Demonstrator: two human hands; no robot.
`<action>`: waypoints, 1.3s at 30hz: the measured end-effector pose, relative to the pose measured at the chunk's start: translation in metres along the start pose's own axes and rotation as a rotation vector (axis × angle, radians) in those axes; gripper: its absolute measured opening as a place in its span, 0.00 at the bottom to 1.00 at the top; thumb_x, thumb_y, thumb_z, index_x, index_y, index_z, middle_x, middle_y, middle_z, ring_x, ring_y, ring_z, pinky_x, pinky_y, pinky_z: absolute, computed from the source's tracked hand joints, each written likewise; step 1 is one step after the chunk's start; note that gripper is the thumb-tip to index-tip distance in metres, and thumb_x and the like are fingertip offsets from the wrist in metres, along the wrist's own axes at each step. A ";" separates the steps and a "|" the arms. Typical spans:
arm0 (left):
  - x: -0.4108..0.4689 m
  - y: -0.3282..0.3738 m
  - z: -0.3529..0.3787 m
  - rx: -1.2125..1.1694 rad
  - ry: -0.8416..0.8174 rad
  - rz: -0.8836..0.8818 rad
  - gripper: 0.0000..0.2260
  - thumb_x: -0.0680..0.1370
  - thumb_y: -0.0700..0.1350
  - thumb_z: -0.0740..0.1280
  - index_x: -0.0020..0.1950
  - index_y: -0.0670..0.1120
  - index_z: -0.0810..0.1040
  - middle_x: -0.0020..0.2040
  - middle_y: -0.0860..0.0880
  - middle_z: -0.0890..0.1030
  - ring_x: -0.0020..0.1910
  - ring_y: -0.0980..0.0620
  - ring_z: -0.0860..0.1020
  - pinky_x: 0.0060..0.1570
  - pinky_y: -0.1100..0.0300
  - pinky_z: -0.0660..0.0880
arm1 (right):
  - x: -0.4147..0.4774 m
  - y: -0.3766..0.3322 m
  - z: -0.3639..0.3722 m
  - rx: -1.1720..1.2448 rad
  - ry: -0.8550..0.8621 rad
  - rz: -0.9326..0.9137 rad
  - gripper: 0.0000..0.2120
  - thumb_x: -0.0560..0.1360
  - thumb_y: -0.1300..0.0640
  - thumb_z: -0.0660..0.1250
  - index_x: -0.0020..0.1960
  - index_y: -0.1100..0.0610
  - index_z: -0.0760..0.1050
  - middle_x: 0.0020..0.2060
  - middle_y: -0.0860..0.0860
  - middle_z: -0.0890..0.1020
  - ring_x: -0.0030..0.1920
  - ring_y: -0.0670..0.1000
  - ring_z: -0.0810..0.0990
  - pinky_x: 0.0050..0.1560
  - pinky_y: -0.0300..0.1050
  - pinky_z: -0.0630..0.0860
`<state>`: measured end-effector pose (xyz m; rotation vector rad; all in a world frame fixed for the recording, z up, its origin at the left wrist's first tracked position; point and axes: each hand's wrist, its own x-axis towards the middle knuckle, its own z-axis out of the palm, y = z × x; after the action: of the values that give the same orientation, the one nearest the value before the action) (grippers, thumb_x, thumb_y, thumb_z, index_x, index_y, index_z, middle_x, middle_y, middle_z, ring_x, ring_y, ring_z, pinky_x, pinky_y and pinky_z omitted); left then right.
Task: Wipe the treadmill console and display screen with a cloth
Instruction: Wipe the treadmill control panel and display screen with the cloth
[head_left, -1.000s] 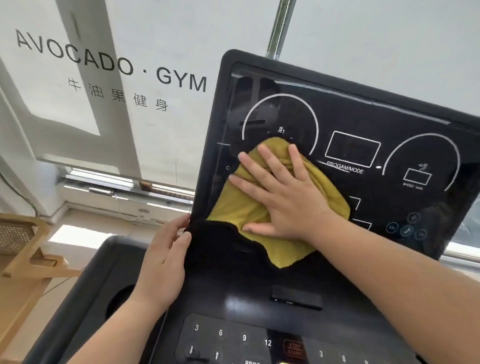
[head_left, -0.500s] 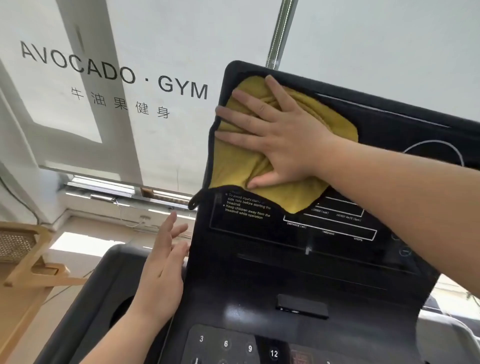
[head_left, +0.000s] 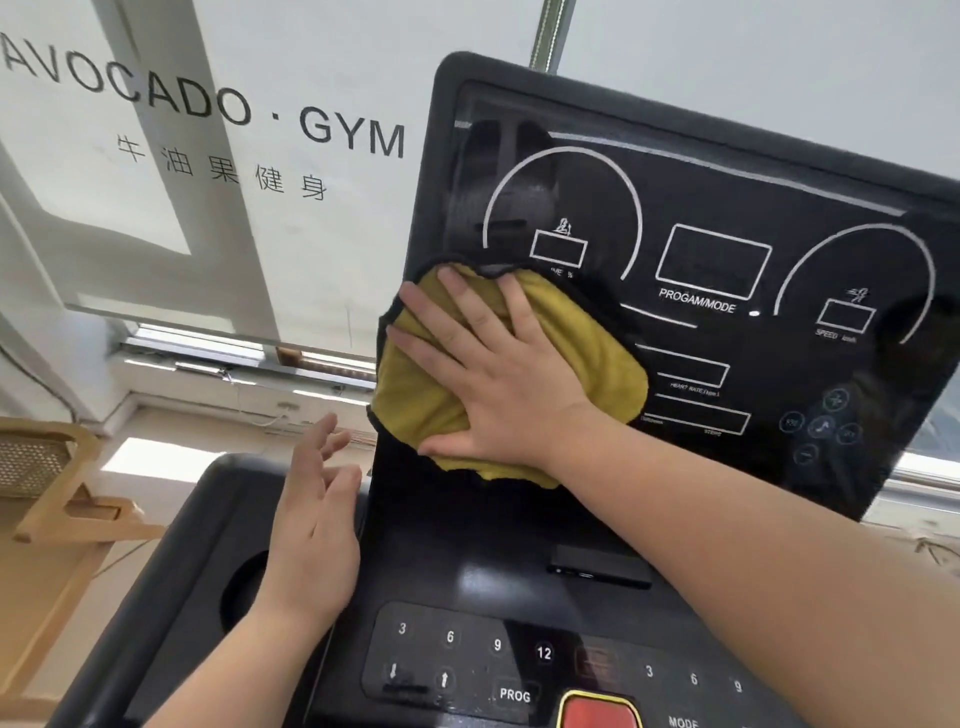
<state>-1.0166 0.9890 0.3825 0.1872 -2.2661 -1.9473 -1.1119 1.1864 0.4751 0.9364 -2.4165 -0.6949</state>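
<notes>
Right hand: right hand (head_left: 498, 374) laid flat, fingers spread, palm pressing the yellow cloth (head_left: 415, 395) against the display screen (head_left: 717, 270); it pins the cloth rather than gripping it.
Cloth position: lower left part of the screen, its left edge overhanging the screen's frame.
Left hand: left hand (head_left: 311, 525) released, fingers loose, holding nothing, just beside the console's left edge.
Console: treadmill console (head_left: 467, 571) below the screen, keypad (head_left: 467, 654) and red stop button (head_left: 597, 712) uncovered.

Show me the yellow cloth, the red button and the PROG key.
yellow cloth (head_left: 415, 384): head view, bare left part beside the fingers.
red button (head_left: 597, 714): head view, its top face.
PROG key (head_left: 514, 695): head view, its label.
</notes>
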 end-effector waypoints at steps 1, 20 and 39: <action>-0.002 0.000 0.002 0.011 -0.017 0.001 0.25 0.77 0.55 0.56 0.75 0.60 0.66 0.67 0.59 0.75 0.60 0.65 0.75 0.66 0.51 0.71 | -0.007 -0.005 0.003 0.001 -0.004 -0.009 0.49 0.73 0.22 0.53 0.84 0.49 0.47 0.84 0.53 0.47 0.83 0.62 0.43 0.79 0.70 0.37; -0.040 -0.026 -0.011 0.218 -0.065 0.038 0.22 0.78 0.53 0.56 0.72 0.57 0.70 0.61 0.61 0.73 0.59 0.70 0.70 0.60 0.64 0.66 | -0.113 -0.078 0.026 0.183 -0.163 0.306 0.41 0.79 0.29 0.57 0.83 0.50 0.53 0.84 0.50 0.47 0.83 0.60 0.44 0.78 0.69 0.41; -0.099 -0.037 -0.040 0.516 -0.067 0.145 0.24 0.78 0.55 0.54 0.70 0.48 0.75 0.63 0.57 0.75 0.63 0.55 0.72 0.65 0.56 0.66 | -0.134 -0.158 -0.011 0.895 -0.448 -0.099 0.34 0.82 0.32 0.48 0.84 0.46 0.51 0.84 0.46 0.48 0.83 0.52 0.41 0.81 0.56 0.35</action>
<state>-0.9116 0.9638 0.3485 0.0100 -2.6964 -1.2880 -0.9407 1.1770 0.3591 1.3293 -3.1595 0.2487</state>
